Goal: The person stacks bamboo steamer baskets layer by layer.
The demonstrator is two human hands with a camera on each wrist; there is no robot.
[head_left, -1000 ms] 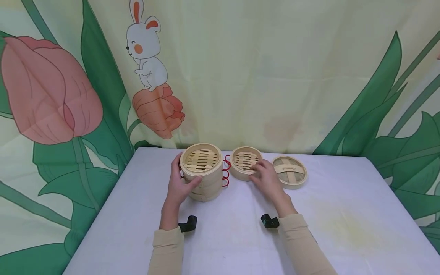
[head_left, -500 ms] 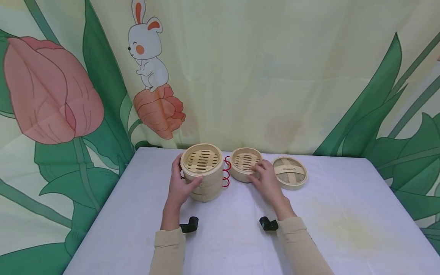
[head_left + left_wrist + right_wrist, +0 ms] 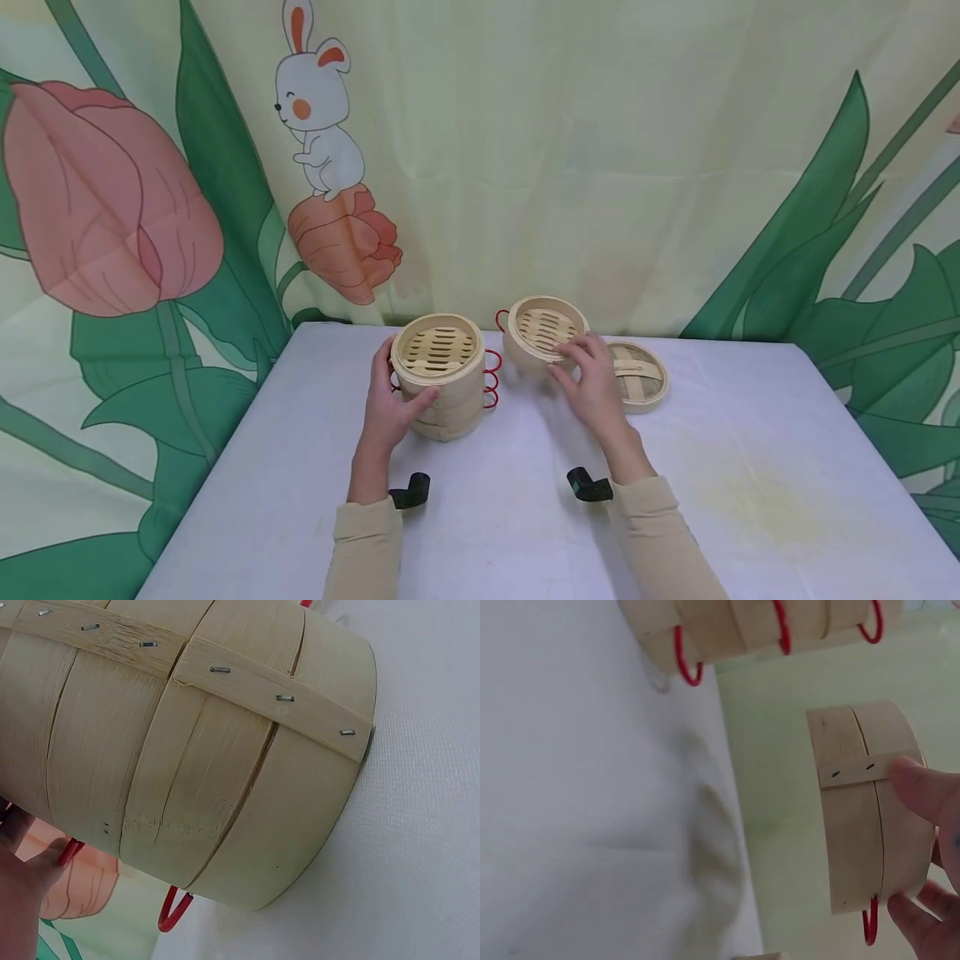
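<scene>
A stack of bamboo steamer baskets point(image 3: 444, 408) with red side loops stands on the white-covered table. My left hand point(image 3: 390, 408) grips it, thumb at the front and fingers round the left side. In the left wrist view, the stack's stapled wall point(image 3: 225, 765) fills much of the picture. My right hand point(image 3: 597, 390) pinches the rim of a single steamer basket point(image 3: 523, 348), slatted base visible inside. The right wrist view shows that basket point(image 3: 851, 840) off the table, thumb on its stapled band. To the right lies a round woven bamboo lid point(image 3: 643, 379).
The white tablecloth point(image 3: 495, 517) covers the table, whose back edge meets a printed curtain point(image 3: 600, 208). The lid sits just behind and right of the right hand. Black wrist mounts point(image 3: 411, 492) show below the hands.
My right hand has lifted the single basket off the table, moving it up and slightly right. The left hand and the stack stay in place.
</scene>
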